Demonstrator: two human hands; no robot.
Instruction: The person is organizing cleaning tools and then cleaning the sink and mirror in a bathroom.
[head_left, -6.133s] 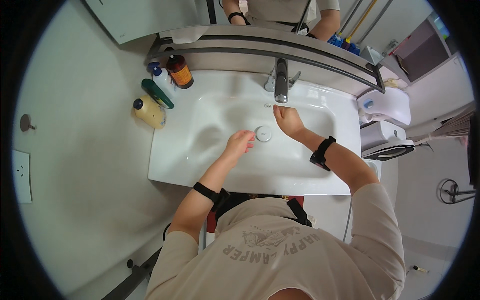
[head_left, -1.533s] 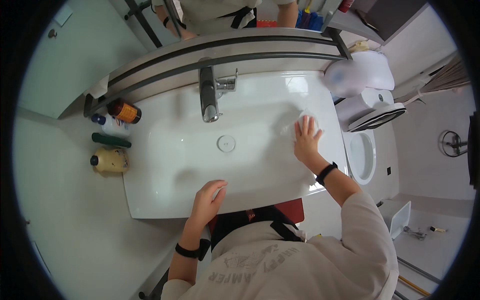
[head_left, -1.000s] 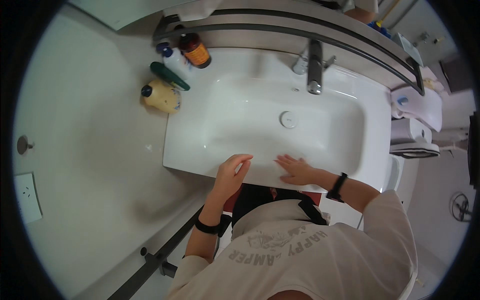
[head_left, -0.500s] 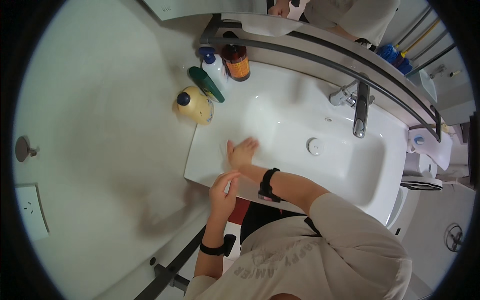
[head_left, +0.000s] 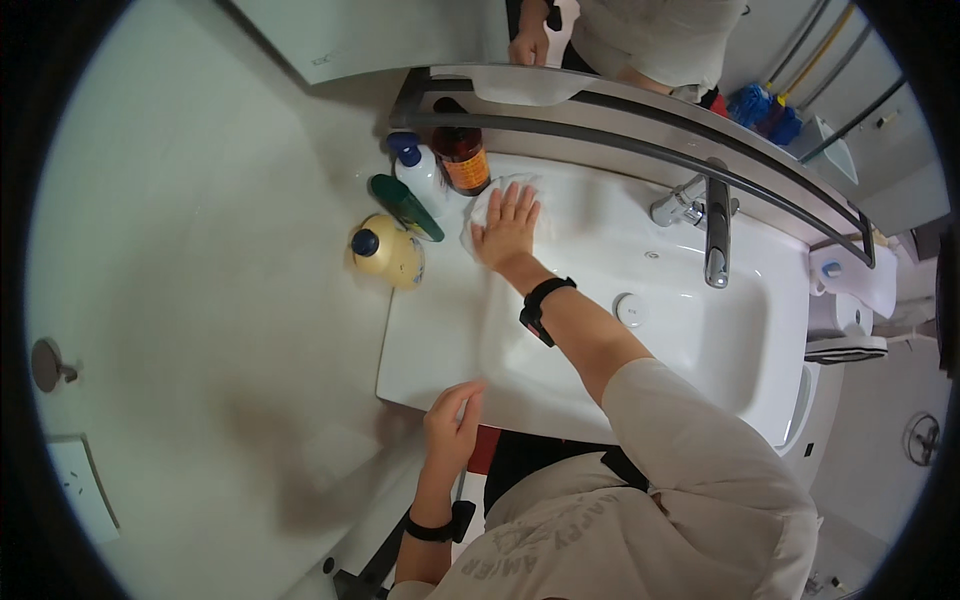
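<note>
My right hand [head_left: 508,228] lies flat with its fingers spread on a crumpled white cloth [head_left: 483,212], pressing it against the back left of the white washbasin [head_left: 430,350]. How far the cloth reaches under the palm is hidden. Just beyond the fingers stands a brown bottle with an orange label [head_left: 466,165]. My left hand [head_left: 452,425] hovers by the basin's front left edge. Its fingers are extended, the thumb is apart, and nothing shows in it.
At the basin's left edge stand a white pump bottle [head_left: 420,172], a green bottle [head_left: 407,207] and a yellow bottle [head_left: 390,255]. A chrome tap [head_left: 717,230] overhangs the bowl with its round drain plug [head_left: 630,309]. A dark rail [head_left: 600,140] runs along the back.
My right hand has moved from the front left of the basin to its back left, where the white cloth now shows beneath it. My left hand stays near the front edge.
</note>
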